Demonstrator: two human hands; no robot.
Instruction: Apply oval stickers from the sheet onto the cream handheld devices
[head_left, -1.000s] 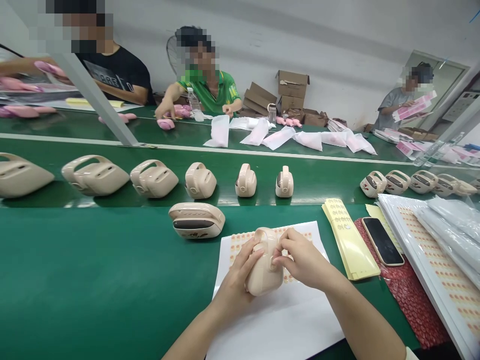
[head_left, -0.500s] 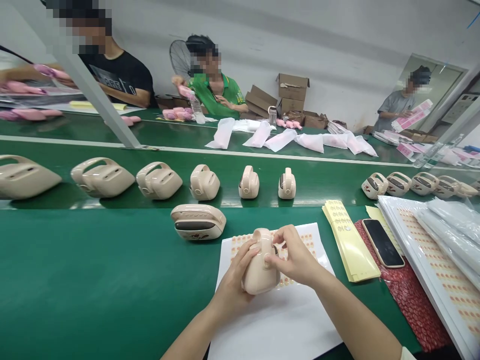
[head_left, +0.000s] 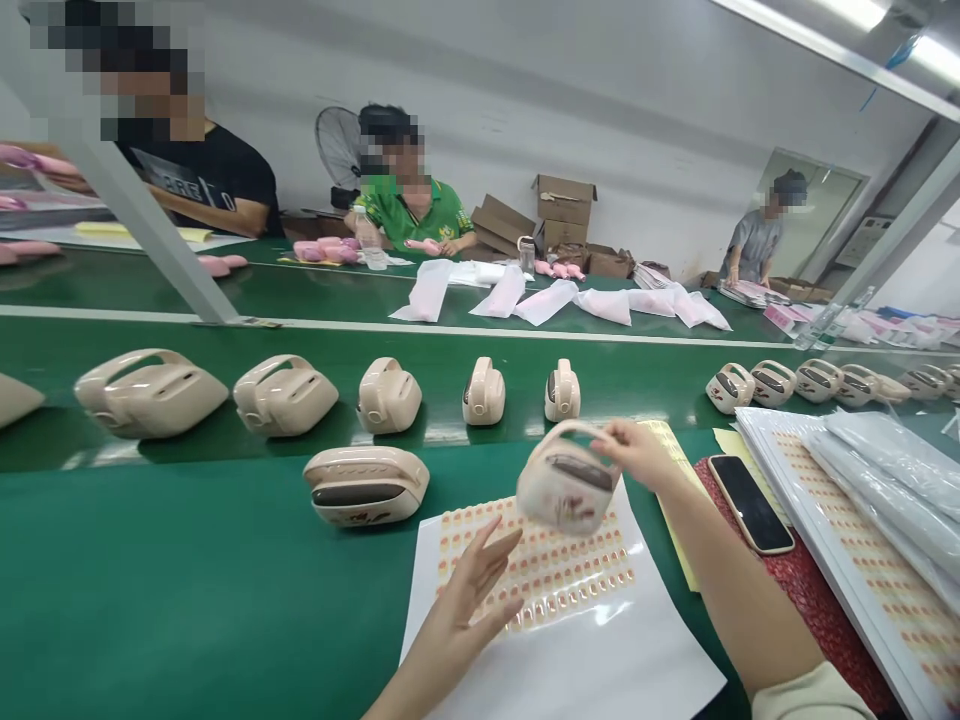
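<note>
Head view shows the left hand [head_left: 466,600] empty, fingers spread above the sticker sheet [head_left: 585,665], and just beyond, the right hand [head_left: 639,455] pinching the raised handle of a cream device [head_left: 541,492], held aloft over the sheet, dark panel toward the wearer, long axis running crosswise and dipping rightward, before similar devices [head_left: 390,398].

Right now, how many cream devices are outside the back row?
2: the lifted device in the right hand, above the sticker sheet, and the resting device left of that sheet. Others may be hidden.
</note>
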